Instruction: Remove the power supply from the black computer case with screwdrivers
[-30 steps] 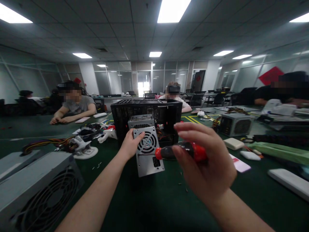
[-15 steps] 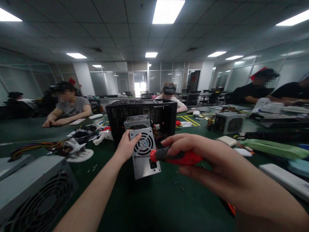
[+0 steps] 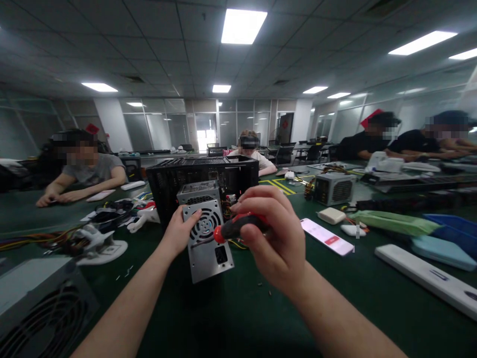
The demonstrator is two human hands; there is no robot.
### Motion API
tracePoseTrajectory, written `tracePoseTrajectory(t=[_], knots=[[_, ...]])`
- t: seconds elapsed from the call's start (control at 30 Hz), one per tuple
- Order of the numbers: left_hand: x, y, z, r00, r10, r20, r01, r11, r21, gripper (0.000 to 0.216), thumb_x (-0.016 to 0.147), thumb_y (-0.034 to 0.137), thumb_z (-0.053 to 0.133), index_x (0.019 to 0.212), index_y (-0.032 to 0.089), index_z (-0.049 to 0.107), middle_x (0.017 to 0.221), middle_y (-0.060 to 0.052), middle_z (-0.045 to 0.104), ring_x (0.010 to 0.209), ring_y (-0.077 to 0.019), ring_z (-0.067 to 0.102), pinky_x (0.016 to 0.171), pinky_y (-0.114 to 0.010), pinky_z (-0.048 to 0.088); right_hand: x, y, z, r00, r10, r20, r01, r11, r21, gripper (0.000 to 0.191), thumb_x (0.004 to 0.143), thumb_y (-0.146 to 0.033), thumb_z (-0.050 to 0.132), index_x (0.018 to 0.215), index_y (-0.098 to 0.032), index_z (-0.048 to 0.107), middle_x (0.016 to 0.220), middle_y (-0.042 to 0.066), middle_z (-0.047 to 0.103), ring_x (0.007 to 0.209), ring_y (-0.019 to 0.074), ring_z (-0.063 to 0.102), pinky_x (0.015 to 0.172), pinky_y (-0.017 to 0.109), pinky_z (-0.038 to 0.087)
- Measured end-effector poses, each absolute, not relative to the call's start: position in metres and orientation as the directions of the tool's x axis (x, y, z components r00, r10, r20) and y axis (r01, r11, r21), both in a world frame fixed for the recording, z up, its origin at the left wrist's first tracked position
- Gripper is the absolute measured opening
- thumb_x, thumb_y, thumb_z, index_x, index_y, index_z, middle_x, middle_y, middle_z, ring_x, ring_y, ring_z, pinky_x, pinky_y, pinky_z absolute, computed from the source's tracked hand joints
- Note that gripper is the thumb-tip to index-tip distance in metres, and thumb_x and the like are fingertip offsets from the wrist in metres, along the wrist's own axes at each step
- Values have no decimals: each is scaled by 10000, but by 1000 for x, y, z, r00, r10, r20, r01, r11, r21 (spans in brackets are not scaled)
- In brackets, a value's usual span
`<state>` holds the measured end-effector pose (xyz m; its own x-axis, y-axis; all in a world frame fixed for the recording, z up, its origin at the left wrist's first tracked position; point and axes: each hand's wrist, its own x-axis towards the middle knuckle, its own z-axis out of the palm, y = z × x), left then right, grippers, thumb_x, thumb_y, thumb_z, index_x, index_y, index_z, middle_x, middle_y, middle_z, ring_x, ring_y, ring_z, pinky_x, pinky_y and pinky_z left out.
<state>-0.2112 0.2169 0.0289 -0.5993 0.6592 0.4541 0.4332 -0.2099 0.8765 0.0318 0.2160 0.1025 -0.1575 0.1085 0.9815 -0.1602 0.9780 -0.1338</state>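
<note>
The left hand (image 3: 176, 232) is holding a silver power supply (image 3: 206, 259) by its upper left edge, fingers pressed close and thumb lying over the face. The supply is leaning tilted before a black computer case (image 3: 162, 191). The right hand (image 3: 278, 238) is wrapping its fingers around a screwdriver (image 3: 238, 227) (2 tiny metal pieces (image 3: 270, 293) are lying nearby on the counter (image 3: 223, 323)). Screwdriver work seems to be occupying this step; whether the tip is meeting a screw, I cannot tell. The next move is probably calling for steady support and squarer aim.
</note>
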Motion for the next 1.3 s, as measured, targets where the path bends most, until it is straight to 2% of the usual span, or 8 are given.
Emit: tracePoseTrajectory(t=[0.13,0.23,0.43,0.57,0.8,0.93,1.1,1.3], knots=[[-209,216,29,-602,659,451,431,-206,878,469,643,636,703,833,212,638,889,-57,704,948,-311,662,953,-470,484,72,210,130,-636,150,757,-148,939,-310,384,875,-131,651,1244,-218,588,1279,83,632,1202,181,638,984,283,571],[-208,215,30,-592,662,460,434,-220,874,480,639,631,713,854,208,641,913,-60,713,977,-311,667,979,-468,480,92,211,139,-787,71,613,-172,929,-329,343,919,-60,551,1223,-210,601,1255,61,679,1215,150,638,1027,243,540],[-208,214,29,-587,671,452,425,-220,878,502,642,644,722,869,204,638,937,-66,706,998,-318,664,979,-471,480,85,213,139,-674,293,678,20,925,-380,233,884,-217,742,1113,-208,694,1005,6,753,834,120,688,705,192,539],[-210,216,28,-583,684,439,412,-217,885,527,638,665,720,871,199,640,921,-67,699,977,-318,664,958,-471,485,67,217,132,-453,430,781,179,902,-392,200,855,-361,777,771,-191,714,561,-47,603,484,101,490,448,230,339],[-211,216,29,-582,679,448,406,-234,883,539,637,683,727,869,205,636,949,-77,721,993,-320,666,976,-468,478,23,229,101,-67,236,970,-80,967,-241,203,1000,-262,486,931,-208,669,942,48,714,902,157,663,831,312,528],[-212,216,28,-580,677,452,409,-238,881,546,635,685,730,874,203,642,936,-73,722,992,-320,667,972,-461,481,38,227,111,-266,171,949,-180,958,-223,98,952,-271,600,893,-208,645,860,-3,642,813,115,633,723,234,529],[-211,217,28,-579,677,455,416,-235,879,532,637,674,727,869,202,641,923,-69,715,970,-316,663,952,-460,481,78,220,133,-707,172,686,-199,882,-426,316,883,-95,638,1178,-190,574,1222,48,591,1153,132,616,988,241,524],[-210,215,28,-573,681,456,419,-235,877,525,650,655,716,891,195,644,943,-75,704,979,-315,654,952,-461,471,82,218,136,-726,186,662,-166,887,-432,154,930,-130,641,1072,-185,660,1102,15,705,1027,111,663,884,198,537]])
